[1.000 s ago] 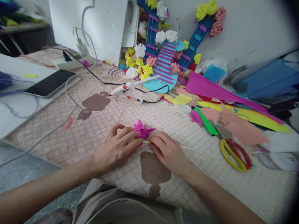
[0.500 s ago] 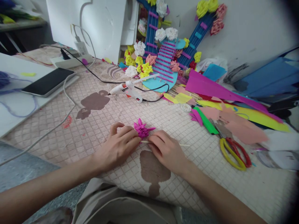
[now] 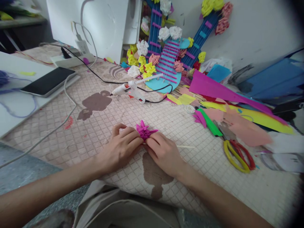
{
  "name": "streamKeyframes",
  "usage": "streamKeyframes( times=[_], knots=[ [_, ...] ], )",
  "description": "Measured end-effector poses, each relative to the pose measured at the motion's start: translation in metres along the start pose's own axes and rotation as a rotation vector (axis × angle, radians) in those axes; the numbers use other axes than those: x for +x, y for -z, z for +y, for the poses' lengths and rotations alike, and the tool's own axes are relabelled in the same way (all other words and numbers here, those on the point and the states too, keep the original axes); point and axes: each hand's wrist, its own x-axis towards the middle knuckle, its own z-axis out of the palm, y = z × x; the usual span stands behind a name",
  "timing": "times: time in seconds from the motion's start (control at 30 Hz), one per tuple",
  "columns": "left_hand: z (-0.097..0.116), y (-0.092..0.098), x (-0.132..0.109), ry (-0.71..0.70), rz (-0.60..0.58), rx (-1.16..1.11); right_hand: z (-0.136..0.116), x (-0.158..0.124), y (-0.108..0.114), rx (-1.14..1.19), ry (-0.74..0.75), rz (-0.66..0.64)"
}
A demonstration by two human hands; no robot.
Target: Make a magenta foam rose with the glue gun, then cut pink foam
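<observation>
A magenta paper flower [image 3: 143,130] lies on the checked pink cloth [image 3: 99,126] between both hands. My left hand [image 3: 120,148] is closed, its fingers pressed against the flower's left side. My right hand [image 3: 163,153] is closed too, its fingertips against the flower's base and over a thin wooden stick [image 3: 185,146] whose free end pokes out to the right.
A white glue gun [image 3: 128,90] with a black cord lies behind the flower. Yellow and red scissors [image 3: 238,155] rest at the right among coloured foam sheets [image 3: 213,88]. A phone [image 3: 48,81] lies on a white board at the left. Flower-decorated blue models [image 3: 166,57] stand at the back.
My right hand has slid left along the stick until its fingers meet the flower and my left hand. The left hand has hardly moved.
</observation>
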Motion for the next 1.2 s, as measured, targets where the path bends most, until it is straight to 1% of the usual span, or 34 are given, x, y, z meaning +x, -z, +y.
streamKeyframes(
  times=[0.1,0.2,0.3,0.37,0.47,0.7,0.87,0.93,1.07,1.2],
  knots=[
    [-0.0001,-0.0009,-0.0013,0.009,0.05,-0.011,0.0003,0.0005,0.0004,0.023,-0.002,0.0],
    [0.0,0.001,-0.0033,-0.038,0.1,0.003,0.0001,0.0016,0.0007,0.042,-0.005,-0.008],
    [0.0,0.004,-0.0051,-0.116,0.101,0.054,0.0003,0.0024,0.0004,0.06,0.001,-0.007],
    [0.0001,0.0051,-0.0059,-0.141,0.097,0.099,0.0007,0.0023,-0.0001,0.063,0.003,-0.005],
    [0.0002,0.0048,-0.0064,-0.138,0.101,0.142,0.0009,0.0012,-0.0007,0.063,0.001,-0.008],
    [0.0001,0.0041,-0.0063,-0.127,0.103,0.155,0.0001,-0.001,-0.0003,0.065,-0.003,-0.018],
    [0.0008,0.0028,-0.0055,-0.103,0.082,0.148,-0.0015,-0.0013,-0.001,0.029,0.002,0.056],
    [0.0014,0.0028,-0.0045,-0.108,0.067,0.15,-0.0015,-0.0017,-0.0016,0.004,0.018,0.065],
    [0.0023,0.0042,-0.0036,-0.109,0.037,0.156,0.0001,-0.0028,-0.0032,-0.015,0.049,0.035],
    [0.002,0.0049,-0.005,-0.094,0.072,0.132,0.0008,-0.0038,-0.0037,-0.008,0.064,0.006]
  ],
)
